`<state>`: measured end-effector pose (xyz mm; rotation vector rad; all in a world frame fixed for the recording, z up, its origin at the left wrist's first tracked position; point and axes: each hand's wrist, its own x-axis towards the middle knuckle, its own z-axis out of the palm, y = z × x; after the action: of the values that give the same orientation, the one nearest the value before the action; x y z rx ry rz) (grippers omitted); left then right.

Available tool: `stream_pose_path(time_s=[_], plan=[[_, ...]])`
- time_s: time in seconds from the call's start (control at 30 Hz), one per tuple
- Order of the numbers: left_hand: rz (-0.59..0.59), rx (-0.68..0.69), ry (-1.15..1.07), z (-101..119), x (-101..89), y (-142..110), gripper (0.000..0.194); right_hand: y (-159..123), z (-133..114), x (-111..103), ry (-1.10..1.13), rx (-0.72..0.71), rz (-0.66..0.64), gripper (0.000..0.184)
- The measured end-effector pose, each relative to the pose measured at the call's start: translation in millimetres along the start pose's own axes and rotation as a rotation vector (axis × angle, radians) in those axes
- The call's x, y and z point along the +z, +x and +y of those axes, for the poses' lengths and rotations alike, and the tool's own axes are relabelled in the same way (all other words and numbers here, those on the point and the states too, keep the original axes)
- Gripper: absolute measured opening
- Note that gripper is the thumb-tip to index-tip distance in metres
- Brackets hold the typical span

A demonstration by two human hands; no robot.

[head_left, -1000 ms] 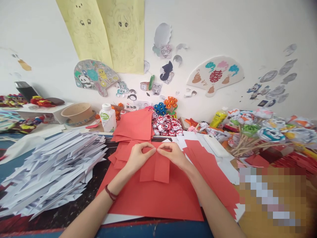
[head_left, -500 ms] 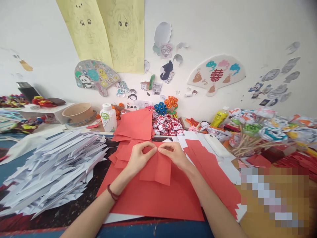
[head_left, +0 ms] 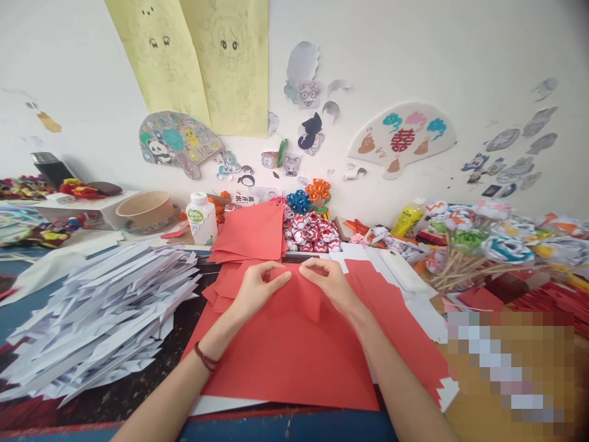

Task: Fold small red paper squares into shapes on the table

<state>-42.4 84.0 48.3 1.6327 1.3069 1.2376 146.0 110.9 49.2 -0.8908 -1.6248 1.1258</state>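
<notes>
A small folded piece of red paper point(head_left: 301, 294) is raised off a large red sheet point(head_left: 285, 362) at the middle of the table. My left hand point(head_left: 260, 287) pinches its upper left edge, fingers closed. My right hand point(head_left: 329, 283) pinches its upper right corner and lifts it. A red cord bracelet circles my left wrist. More red sheets point(head_left: 251, 233) are stacked just behind my hands.
A big heap of white folded paper strips point(head_left: 96, 313) fills the left. A white bottle point(head_left: 201, 218), a round paper bowl point(head_left: 146, 210), red-white paper balls point(head_left: 310, 236), a yellow glue bottle point(head_left: 407, 218) and paper flowers on sticks point(head_left: 478, 245) line the back and right.
The small red piece lay flat with both thumbs pressed on its top crease; now my right hand has shifted right and lifted that piece up off the sheet.
</notes>
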Motion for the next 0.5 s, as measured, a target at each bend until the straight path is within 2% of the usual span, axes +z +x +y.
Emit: stream_pose_path(time_s=[0.13, 0.27, 0.5], plan=[[-0.013, -0.112, -0.212, -4, -0.1, 0, 0.037, 0, 5, -2, 0.016, 0.109, -0.032, 0.031], [0.001, -0.226, -0.331, -6, 0.0, 0, 0.041, -1, 10, -1, 0.146, 0.214, -0.040, 0.039], [0.040, -0.234, -0.358, -8, 1.2, 3, 0.043, 0, 12, 0, 0.242, 0.244, -0.019, 0.040]])
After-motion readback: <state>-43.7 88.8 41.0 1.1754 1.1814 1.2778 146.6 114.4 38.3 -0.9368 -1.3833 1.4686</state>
